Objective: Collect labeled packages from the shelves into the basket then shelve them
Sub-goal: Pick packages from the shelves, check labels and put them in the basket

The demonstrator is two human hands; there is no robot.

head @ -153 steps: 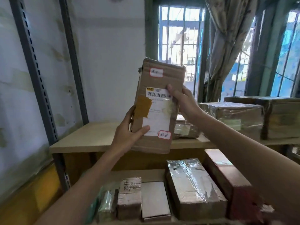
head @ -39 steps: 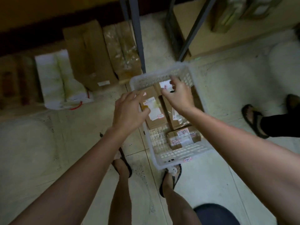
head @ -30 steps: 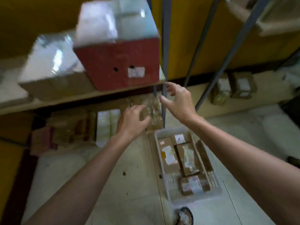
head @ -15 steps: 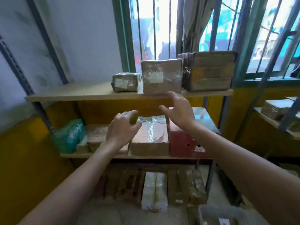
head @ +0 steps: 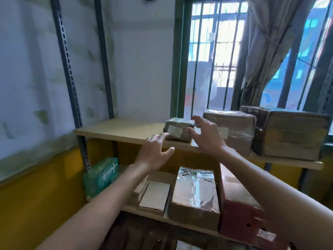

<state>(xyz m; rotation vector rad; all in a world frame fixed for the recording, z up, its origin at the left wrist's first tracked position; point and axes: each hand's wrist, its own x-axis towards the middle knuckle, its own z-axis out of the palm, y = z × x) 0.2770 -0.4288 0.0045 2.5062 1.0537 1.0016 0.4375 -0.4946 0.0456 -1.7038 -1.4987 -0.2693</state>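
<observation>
A small tape-wrapped brown package (head: pixel 177 129) with a white label lies on the upper wooden shelf (head: pixel 124 131). My left hand (head: pixel 155 151) hovers just below and in front of its left end, fingers spread, holding nothing. My right hand (head: pixel 205 135) is at its right end, fingers spread and slightly curved toward it, with the thumb close to its front; whether they touch it I cannot tell. The basket is out of view.
Two bigger wrapped cartons (head: pixel 232 129) (head: pixel 290 134) stand to the right on the same shelf. The lower shelf holds a green parcel (head: pixel 100 175), a white-topped box (head: pixel 155 194), a foil-taped box (head: pixel 195 193) and a red box (head: pixel 241 212). Barred window and curtain behind.
The labeled box went from my hands into the basket on the floor. My view then rose to the shelves, and both empty hands have moved up to the small package on the upper shelf.
</observation>
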